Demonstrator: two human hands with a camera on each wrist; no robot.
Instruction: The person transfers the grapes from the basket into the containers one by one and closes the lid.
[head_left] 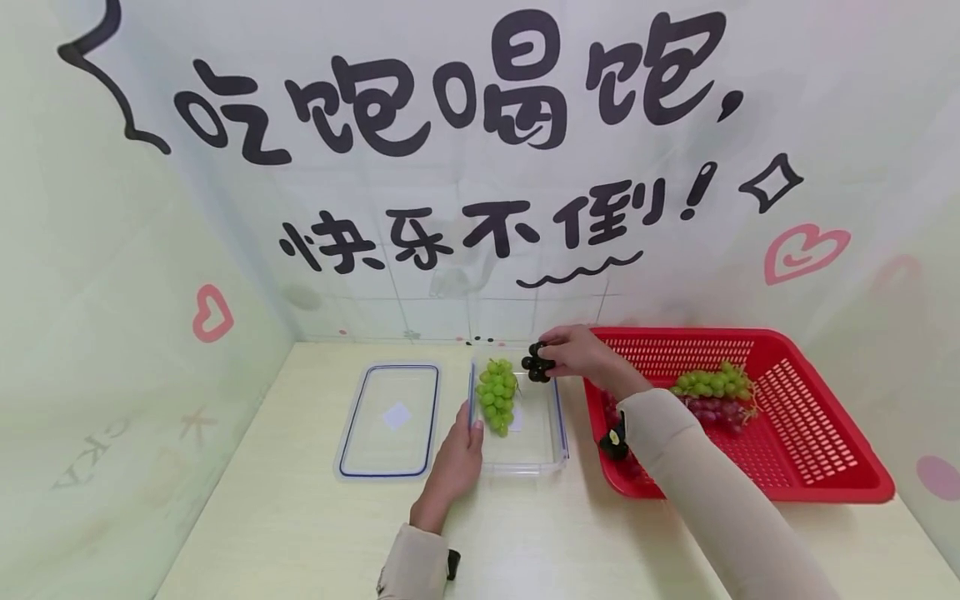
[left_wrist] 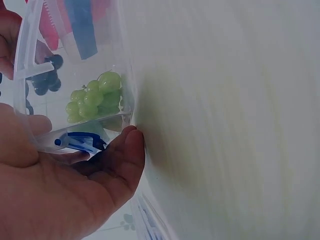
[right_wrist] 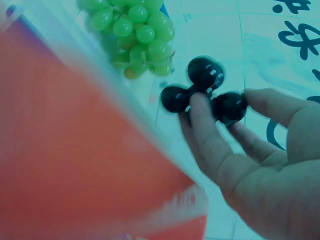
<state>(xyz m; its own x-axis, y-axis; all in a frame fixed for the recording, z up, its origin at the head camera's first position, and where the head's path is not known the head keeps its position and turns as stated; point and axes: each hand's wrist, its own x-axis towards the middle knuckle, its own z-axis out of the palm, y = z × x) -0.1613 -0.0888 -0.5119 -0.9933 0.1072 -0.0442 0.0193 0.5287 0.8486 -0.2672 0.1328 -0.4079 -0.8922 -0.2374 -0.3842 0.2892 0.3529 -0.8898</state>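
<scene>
In the head view, a clear plastic food container (head_left: 536, 454) with blue-edged sides stands near the back of the table. A bunch of green grapes (head_left: 497, 396) lies along its left side. My left hand (head_left: 456, 457) holds the container's left wall, its fingers by a blue-trimmed latch (left_wrist: 82, 142) in the left wrist view. With thumb and fingertips, my right hand (head_left: 581, 354) pinches a small bunch of black grapes (right_wrist: 205, 82) over the container's back right part.
A clear lid (head_left: 390, 421) with a blue seal lies flat to the left of the container. To the right stands a red plastic basket (head_left: 817, 417), holding green grapes (head_left: 712, 382) and red grapes (head_left: 720, 411). A lettered backdrop (head_left: 480, 300) hangs behind the table.
</scene>
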